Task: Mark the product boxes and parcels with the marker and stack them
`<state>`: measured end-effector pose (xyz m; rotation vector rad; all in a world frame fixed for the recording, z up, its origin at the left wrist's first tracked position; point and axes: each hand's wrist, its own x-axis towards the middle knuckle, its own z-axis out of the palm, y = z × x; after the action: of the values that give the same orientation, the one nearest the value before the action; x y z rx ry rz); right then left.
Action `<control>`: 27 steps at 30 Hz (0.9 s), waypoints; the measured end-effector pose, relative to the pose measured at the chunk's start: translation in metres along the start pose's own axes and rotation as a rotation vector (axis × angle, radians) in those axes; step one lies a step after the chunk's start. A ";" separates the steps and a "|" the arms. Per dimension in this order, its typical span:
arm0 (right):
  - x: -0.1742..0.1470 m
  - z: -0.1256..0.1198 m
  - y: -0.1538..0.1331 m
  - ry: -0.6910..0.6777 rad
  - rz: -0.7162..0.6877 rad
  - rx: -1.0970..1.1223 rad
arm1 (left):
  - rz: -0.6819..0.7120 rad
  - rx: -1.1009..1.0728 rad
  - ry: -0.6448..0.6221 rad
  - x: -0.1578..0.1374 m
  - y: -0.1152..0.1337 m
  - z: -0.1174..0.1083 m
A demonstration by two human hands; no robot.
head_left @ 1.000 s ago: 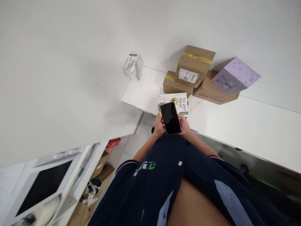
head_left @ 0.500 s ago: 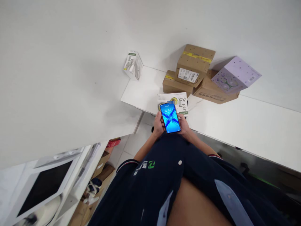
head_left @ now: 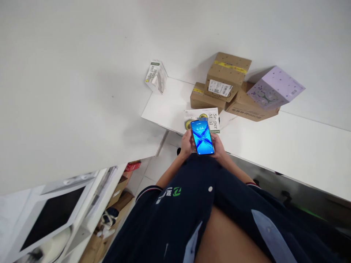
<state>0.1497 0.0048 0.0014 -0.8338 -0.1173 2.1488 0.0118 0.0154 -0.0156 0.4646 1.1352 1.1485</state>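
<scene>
Head view: phone (head_left: 202, 138) was held just in front of the printed Su·per Meal box (head_left: 215, 126), partly covering its near side. Left hand (head_left: 187, 145) gripped the phone's left edge, right hand (head_left: 218, 145) its right edge; most fingers were tucked behind, so exact finger contact couldn't be told.

Change: screen was black one second earlier, lit blue by half a second earlier, and stayed lit, with clock-like digits near the top. Phone and hands also shifted slightly right relative to the box. Meaning: phone was awake, apparently on a lock screen; both hands kept their hold, neither was free.

Around: white tabletop (head_left: 260, 142) ran under the box and off to its right. Small carton (head_left: 197, 99) sat just beyond the box; big labelled carton (head_left: 227, 75) leaned above that, farther back. Long carton (head_left: 252, 109) lay right of the box and beyond it, with purple box (head_left: 276, 87) tilted on top. Second Su·per Meal box (head_left: 156, 77) stood well left of the first, farther back. Red item (head_left: 132, 166) was low, far left of it.

In the way: the phone hid part of the box's print; the box and cartons limited room beyond the phone. Small text on screen unreadable.
</scene>
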 end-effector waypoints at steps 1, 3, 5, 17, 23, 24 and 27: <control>-0.005 -0.004 -0.002 0.038 -0.057 -0.023 | 0.101 0.062 -0.011 0.002 -0.001 -0.002; -0.016 -0.018 -0.009 0.142 -0.210 -0.088 | 0.297 0.244 0.005 0.007 -0.002 -0.011; -0.029 -0.038 -0.021 0.291 -0.401 -0.180 | 0.426 0.447 0.073 0.012 -0.002 -0.023; -0.052 -0.209 -0.054 1.555 -0.323 -1.380 | 0.106 0.651 0.131 0.048 -0.036 -0.071; -0.044 -0.229 -0.030 1.559 -0.223 -1.557 | 0.004 0.598 0.082 0.049 -0.041 -0.083; -0.043 -0.229 -0.028 1.557 -0.211 -1.550 | 0.000 0.605 0.076 0.048 -0.041 -0.085; -0.040 -0.224 -0.030 1.551 -0.172 -1.540 | -0.013 0.623 0.067 0.047 -0.039 -0.087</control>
<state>0.3227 -0.0462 -0.1413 -2.8218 -0.9688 0.3732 -0.0474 0.0212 -0.1041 0.8971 1.5519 0.7847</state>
